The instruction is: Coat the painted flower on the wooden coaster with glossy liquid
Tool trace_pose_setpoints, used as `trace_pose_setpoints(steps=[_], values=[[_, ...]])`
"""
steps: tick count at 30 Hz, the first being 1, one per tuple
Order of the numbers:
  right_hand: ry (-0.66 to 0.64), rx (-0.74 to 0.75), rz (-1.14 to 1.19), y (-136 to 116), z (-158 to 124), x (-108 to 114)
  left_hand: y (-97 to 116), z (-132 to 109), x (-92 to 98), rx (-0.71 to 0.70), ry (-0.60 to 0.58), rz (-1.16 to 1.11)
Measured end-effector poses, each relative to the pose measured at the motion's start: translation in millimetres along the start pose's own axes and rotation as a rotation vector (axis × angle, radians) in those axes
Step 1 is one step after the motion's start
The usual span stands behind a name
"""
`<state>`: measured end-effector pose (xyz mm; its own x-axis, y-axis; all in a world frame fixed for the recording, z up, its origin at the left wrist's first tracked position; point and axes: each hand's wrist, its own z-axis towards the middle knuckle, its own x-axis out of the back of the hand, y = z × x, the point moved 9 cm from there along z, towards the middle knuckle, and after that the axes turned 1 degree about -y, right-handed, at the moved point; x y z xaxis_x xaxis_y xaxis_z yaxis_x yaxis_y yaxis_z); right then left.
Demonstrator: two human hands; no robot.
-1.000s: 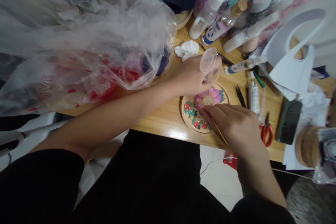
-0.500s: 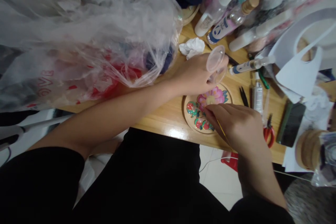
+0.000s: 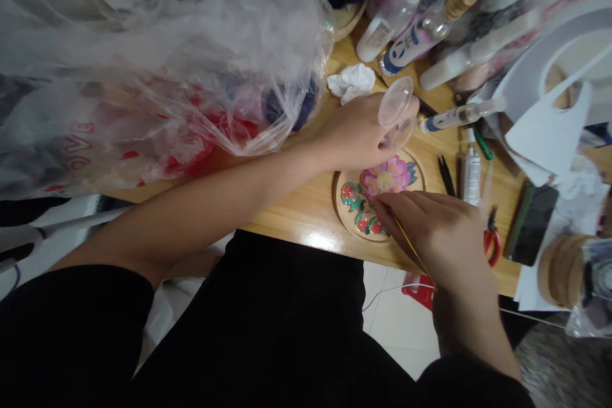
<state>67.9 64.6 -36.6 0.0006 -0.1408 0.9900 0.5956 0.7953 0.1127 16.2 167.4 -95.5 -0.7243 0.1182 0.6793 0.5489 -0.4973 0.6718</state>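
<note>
My left hand [image 3: 358,131] is closed around a small clear plastic cup [image 3: 396,108], tilted just above the far edge of a round wooden disc [image 3: 345,211]. The disc lies on the wooden table near its front edge and carries a painted pink flower [image 3: 388,175] with green leaves and red shapes. My right hand [image 3: 437,229] pinches a thin yellow brush [image 3: 411,247] whose tip rests on the painted part below the flower. The fingers hide the brush tip.
A big clear plastic bag [image 3: 157,57] of coloured things fills the left of the table [image 3: 296,217]. Bottles [image 3: 396,9], a crumpled tissue [image 3: 352,81], tubes [image 3: 471,166], black tweezers [image 3: 444,175], red snips [image 3: 490,242], a dark phone [image 3: 530,223] and white paper [image 3: 545,134] crowd the right.
The view has shifted slightly, and both hands have kept their grips over the disc. The brush hand has edged a little along the painted leaves.
</note>
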Motion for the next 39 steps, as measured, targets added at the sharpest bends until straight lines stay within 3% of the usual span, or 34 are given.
trace_pose_setpoints(steps=[39], values=[[0.006, 0.015, 0.073, 1.4, -4.0, 2.3, -1.6, 0.9, -1.5, 0.019, -0.009, -0.043]])
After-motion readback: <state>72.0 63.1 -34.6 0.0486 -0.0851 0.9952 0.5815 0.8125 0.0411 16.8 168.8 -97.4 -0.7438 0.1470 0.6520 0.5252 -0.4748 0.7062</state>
